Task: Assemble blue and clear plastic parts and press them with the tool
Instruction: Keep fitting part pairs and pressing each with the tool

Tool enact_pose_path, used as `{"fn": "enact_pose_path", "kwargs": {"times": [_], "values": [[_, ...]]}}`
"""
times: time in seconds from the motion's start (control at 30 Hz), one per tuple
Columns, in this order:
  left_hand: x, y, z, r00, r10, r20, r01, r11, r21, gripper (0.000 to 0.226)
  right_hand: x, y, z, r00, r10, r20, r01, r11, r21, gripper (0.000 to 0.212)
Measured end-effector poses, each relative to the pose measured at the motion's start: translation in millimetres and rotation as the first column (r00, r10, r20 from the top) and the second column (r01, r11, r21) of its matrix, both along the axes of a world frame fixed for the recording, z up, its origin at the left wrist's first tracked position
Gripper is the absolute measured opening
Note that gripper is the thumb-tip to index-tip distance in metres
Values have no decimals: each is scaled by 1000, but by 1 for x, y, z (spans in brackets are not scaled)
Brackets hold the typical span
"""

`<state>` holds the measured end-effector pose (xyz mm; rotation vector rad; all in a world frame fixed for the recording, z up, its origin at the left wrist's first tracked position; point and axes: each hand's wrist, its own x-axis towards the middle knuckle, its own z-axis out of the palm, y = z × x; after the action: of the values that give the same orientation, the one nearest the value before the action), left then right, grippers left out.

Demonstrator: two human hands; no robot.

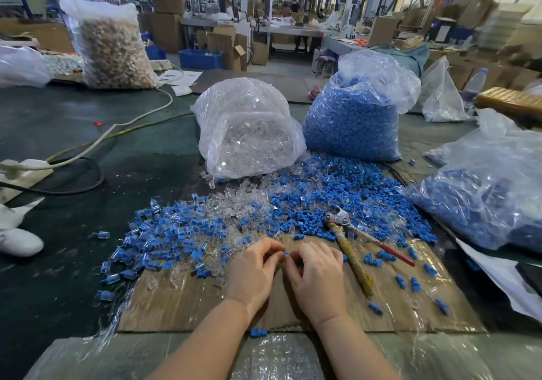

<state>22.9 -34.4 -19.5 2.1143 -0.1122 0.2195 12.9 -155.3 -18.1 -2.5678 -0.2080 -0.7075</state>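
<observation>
My left hand [254,271] and my right hand [318,277] meet over the cardboard sheet [181,306], fingers curled toward each other. Between the fingertips a small blue part [286,253] peeks out; both hands pinch it, and any clear part there is hidden. The pliers-like pressing tool [349,240], with one yellow-wrapped and one red handle, lies untouched just right of my right hand. Loose blue parts [322,192] and clear parts [237,197] are heaped beyond my hands. A pile of joined blue-and-clear pieces [164,241] lies to the left.
A bag of clear parts [249,133] and a bag of blue parts [357,115] stand behind the heap. Another bag with blue parts [492,195] lies at the right. A power strip with cables [26,171] sits far left. One blue part [258,332] lies near the cardboard's front edge.
</observation>
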Motion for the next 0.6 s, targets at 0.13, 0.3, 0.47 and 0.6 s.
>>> {"fn": "enact_pose_path", "kwargs": {"times": [0.13, 0.3, 0.47, 0.6], "values": [[1, 0, 1, 1000, 0, -7, 0, 999, -45, 20, 0, 0, 0, 1000, -9, 12, 9, 1000, 16, 19], [1, 0, 2, 1000, -6, -20, 5, 997, -81, 20, 0, -1, 0, 1000, 18, 1, -18, 998, 54, 13], [0, 0, 4, 1000, -13, -17, 11, 992, -125, 24, -2, -1, 1, 998, 54, 29, -56, 997, 62, 14], [1, 0, 4, 1000, -19, -21, 17, 995, -103, 23, -2, -1, 2, 998, 59, 39, -60, 997, 46, 13]]}}
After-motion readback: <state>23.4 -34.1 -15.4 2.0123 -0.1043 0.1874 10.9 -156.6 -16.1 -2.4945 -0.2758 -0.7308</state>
